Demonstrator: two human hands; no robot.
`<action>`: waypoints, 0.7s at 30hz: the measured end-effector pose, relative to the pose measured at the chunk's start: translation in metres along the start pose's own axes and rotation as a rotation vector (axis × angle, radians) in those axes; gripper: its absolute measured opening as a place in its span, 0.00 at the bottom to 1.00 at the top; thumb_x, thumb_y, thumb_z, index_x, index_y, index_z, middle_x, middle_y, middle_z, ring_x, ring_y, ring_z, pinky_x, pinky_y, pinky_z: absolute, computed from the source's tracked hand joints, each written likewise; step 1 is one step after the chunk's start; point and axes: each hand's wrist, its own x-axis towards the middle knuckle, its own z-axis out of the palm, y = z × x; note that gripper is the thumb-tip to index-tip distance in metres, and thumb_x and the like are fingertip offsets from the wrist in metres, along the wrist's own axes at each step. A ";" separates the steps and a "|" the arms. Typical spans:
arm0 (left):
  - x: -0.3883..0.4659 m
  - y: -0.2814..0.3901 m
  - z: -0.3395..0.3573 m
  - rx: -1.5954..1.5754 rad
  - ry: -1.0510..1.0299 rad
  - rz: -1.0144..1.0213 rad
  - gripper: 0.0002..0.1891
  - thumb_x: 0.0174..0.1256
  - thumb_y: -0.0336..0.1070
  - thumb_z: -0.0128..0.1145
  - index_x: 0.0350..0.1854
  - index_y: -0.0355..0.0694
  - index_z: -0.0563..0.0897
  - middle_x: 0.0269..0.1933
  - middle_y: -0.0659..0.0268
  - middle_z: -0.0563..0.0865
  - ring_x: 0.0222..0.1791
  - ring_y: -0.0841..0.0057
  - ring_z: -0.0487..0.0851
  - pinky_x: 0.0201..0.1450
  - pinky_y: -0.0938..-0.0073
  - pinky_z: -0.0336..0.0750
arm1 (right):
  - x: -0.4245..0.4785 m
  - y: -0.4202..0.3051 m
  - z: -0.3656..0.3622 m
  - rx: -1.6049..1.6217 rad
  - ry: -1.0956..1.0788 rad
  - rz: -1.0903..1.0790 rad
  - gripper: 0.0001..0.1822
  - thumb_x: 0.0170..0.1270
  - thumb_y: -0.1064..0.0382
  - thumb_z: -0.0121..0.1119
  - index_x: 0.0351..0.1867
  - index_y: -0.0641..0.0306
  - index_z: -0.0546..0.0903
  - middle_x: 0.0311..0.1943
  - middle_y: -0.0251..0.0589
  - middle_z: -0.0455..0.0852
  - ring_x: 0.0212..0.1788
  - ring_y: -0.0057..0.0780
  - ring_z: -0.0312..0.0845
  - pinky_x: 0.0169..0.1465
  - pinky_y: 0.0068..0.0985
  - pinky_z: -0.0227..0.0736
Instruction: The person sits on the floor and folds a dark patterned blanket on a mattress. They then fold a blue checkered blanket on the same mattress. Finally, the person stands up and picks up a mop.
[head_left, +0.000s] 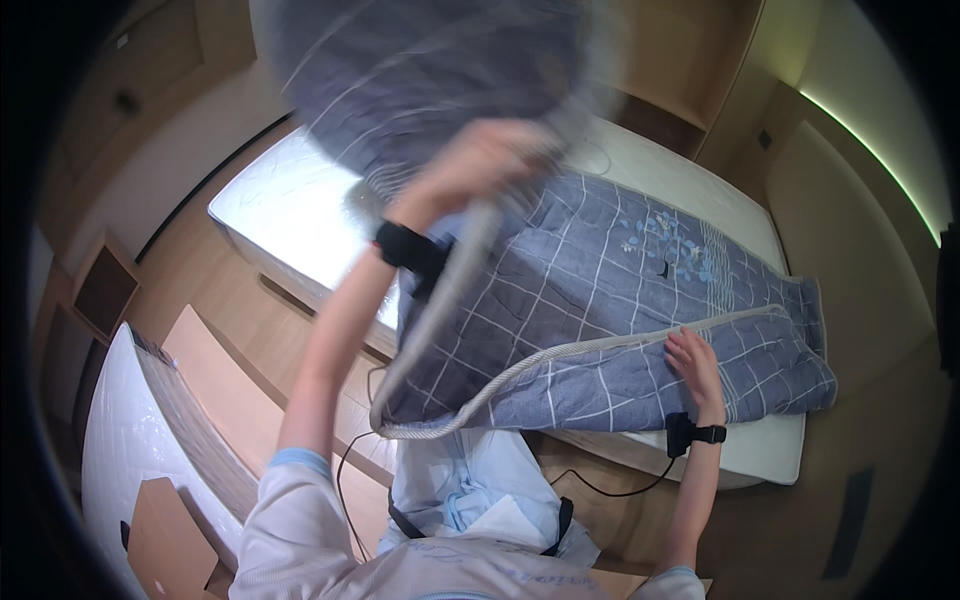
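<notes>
A blue-grey quilted blanket (570, 300) with white grid lines, a pale corded border and a tree motif lies partly over a white mattress (285, 202). My left hand (487, 161), blurred, is raised above the mattress with a lifted part of the blanket in its grip; that part swings up at the top of the view. My right hand (694, 360) rests on the folded edge at the right, fingers a little apart, by the corded border. Both wrists wear black straps with devices; cables run from them.
A second mattress in plastic (150, 435) leans at lower left beside a tan board (217, 367). A cardboard piece (169, 540) stands at its foot. A padded headboard (847, 225) with a lit strip lies at right, a wooden cabinet (682, 52) behind.
</notes>
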 end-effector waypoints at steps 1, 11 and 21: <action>0.002 -0.005 0.036 0.191 -0.276 0.019 0.14 0.58 0.29 0.49 0.46 0.34 0.76 0.39 0.61 0.81 0.36 0.76 0.80 0.39 0.76 0.76 | -0.007 -0.008 0.004 0.248 -0.112 0.002 0.23 0.60 0.56 0.52 0.53 0.66 0.68 0.49 0.46 0.74 0.50 0.36 0.70 0.54 0.29 0.65; -0.164 -0.106 0.137 1.214 -0.841 -0.029 0.58 0.34 0.52 0.68 0.67 0.42 0.43 0.65 0.43 0.50 0.65 0.45 0.48 0.60 0.42 0.48 | -0.050 0.070 -0.089 0.643 0.473 -0.185 0.23 0.63 0.53 0.47 0.55 0.65 0.66 0.51 0.46 0.73 0.53 0.36 0.69 0.56 0.32 0.64; -0.169 -0.101 0.062 0.898 -0.103 0.057 0.16 0.47 0.25 0.49 0.43 0.38 0.71 0.31 0.59 0.76 0.29 0.59 0.78 0.28 0.64 0.72 | 0.006 0.037 -0.024 0.521 0.480 -0.181 0.24 0.64 0.51 0.45 0.56 0.64 0.66 0.51 0.46 0.73 0.53 0.35 0.69 0.56 0.33 0.64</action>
